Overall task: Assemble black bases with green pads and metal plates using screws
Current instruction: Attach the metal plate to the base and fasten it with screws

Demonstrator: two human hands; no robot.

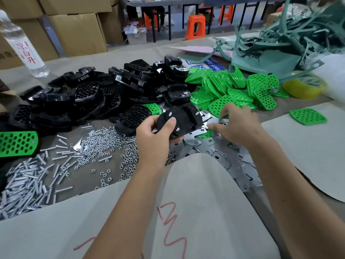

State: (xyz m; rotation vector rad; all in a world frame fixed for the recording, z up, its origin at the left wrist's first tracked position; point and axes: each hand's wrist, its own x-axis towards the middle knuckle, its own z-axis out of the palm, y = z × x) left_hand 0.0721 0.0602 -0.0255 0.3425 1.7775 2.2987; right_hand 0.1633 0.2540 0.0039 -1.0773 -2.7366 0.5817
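At far left, loose screws (28, 182) and nuts (104, 144) lie spread on the table (308, 146), with a heap of black bases (84, 94) behind them. At centre, the left hand (153, 139) grips one black base (179, 120) clear of the table, thumb pressed on its upper face, screw ends protruding from it. To the right, the right hand (237, 126) reaches with fingers spread and bent over the metal plates (224, 157); whether it holds one cannot be told, and green pads (233, 92) lie piled just beyond.
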